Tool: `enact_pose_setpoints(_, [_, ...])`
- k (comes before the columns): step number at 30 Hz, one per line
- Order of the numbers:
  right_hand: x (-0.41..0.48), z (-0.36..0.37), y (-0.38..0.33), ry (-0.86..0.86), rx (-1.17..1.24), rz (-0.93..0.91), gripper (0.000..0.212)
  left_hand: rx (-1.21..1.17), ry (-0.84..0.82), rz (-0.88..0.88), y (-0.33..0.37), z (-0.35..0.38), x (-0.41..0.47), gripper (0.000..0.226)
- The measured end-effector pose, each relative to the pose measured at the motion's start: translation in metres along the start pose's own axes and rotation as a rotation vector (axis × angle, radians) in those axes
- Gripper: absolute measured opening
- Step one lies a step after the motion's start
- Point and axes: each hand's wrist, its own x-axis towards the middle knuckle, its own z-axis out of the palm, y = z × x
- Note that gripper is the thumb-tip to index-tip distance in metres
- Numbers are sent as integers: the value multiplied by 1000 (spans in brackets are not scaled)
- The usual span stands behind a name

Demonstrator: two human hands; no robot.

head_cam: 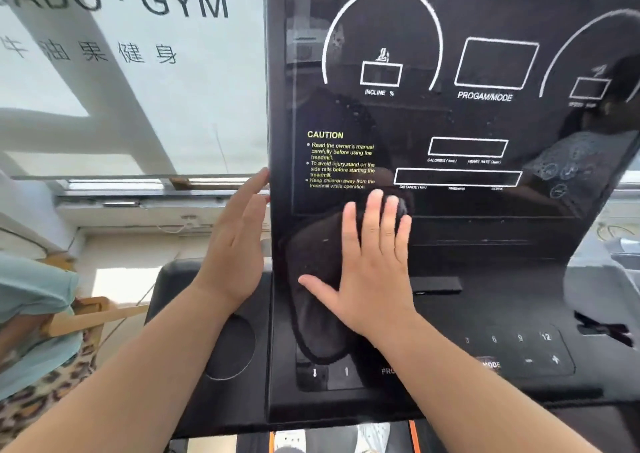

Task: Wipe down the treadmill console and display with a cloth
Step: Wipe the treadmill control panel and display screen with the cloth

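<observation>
Pressing cloth (311, 279) to display (467, 123) with flat right hand (374, 272); flat left hand (235, 244) touches console (502, 314) above cupholder (230, 348).

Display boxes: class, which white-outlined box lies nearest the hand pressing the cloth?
The long, lowest box, labelled DISTANCE, lies just above the fingertips of the right hand on the dark cloth; the other boxes sit higher up.

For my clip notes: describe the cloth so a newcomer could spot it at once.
Find the tall glossy black display panel filling the right side of the view. Below its yellow CAUTION text, the right hand presses flat on a dark cloth that hangs down towards the buttons. It alone is soft, matte and fuzzy among hard shiny surfaces.
</observation>
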Motion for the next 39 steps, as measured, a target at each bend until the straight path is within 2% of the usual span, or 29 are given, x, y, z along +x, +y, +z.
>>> enact_pose_setpoints(2, [9, -4, 9, 26, 68, 163, 115, -27, 15, 5, 3, 3, 8, 60])
enact_pose_setpoints(4, [30, -13, 17, 96, 124, 251, 111, -46, 42, 0, 3, 2, 16, 56])
enact_pose_setpoints(9, [107, -52, 29, 297, 68, 234, 105, -12, 90, -6, 4, -5, 23, 63])
enact_pose_setpoints(13, [136, -68, 17, 330, 3, 86, 102, -29, 58, 90, 22, -3, 24, 55])
enact_pose_setpoints(19, [87, -28, 19, 232, -74, -436, 89, -156, 81, 60, 29, 6, 23, 46])
enact_pose_setpoints(21, [66, -12, 34, 214, -107, -516, 86, -185, 55, 60, 35, 10, 21, 42])
enact_pose_setpoints(23, [55, -6, 55, 238, -102, -467, 91, -204, 63, 60, 37, 12, 19, 42])
enact_pose_setpoints(26, [61, -17, 75, 284, -64, -278, 109, -185, 72, 60, 37, 12, 16, 49])
enact_pose_setpoints(29, [103, -49, 77, 306, -55, -94, 117, -184, 52, 24, 40, 9, 19, 49])
enact_pose_setpoints(31, [139, -78, 71, 344, -69, -45, 117, -172, 44, -3, 39, 3, 22, 48])
enact_pose_setpoints(35, [180, -112, 42, 370, -141, -102, 112, -104, 72, 47, 45, -4, 28, 50])
enact_pose_setpoints(39, [167, -94, 22, 366, -145, -330, 93, -154, 118, 108, 56, 7, 33, 49])
